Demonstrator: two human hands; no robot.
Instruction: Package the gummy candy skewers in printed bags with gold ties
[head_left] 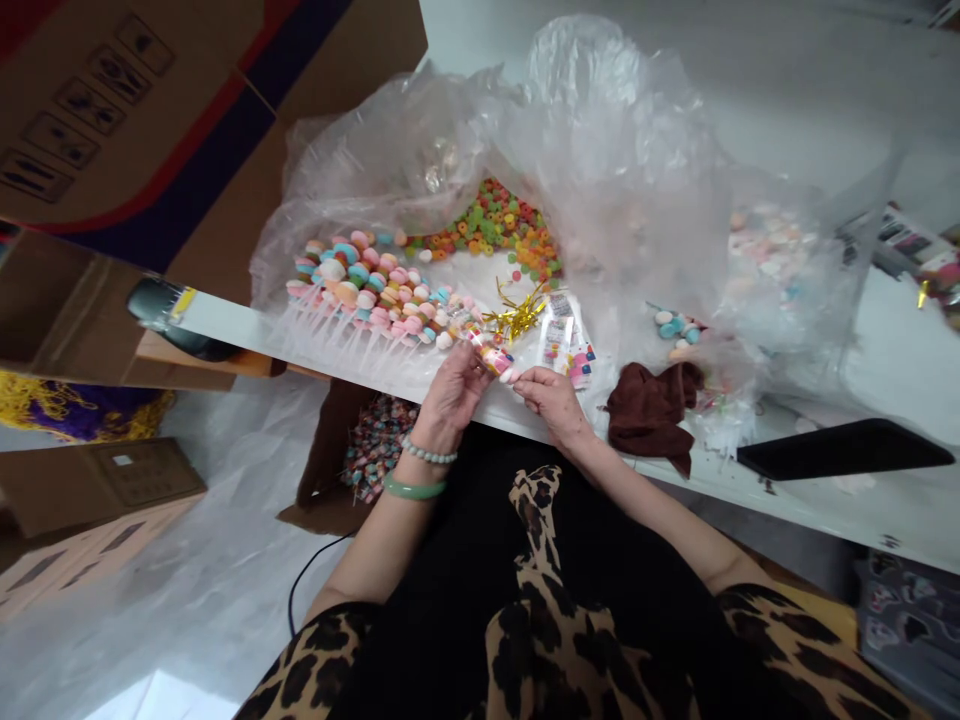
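Left hand (450, 392) and right hand (553, 403) both grip one wrapped candy stick (491, 355). Right of gold strips (516, 318): printed labels (556, 335), text illegible. Far left: pictogram-marked carton (169, 120).

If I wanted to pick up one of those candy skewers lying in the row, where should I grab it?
Probably by its bare white stick, coming from the near edge of the table, the wearer's side. The sticks point that way, while the candy pieces crowd together at the far end. The sticks look thin, so a light pinch seems enough.
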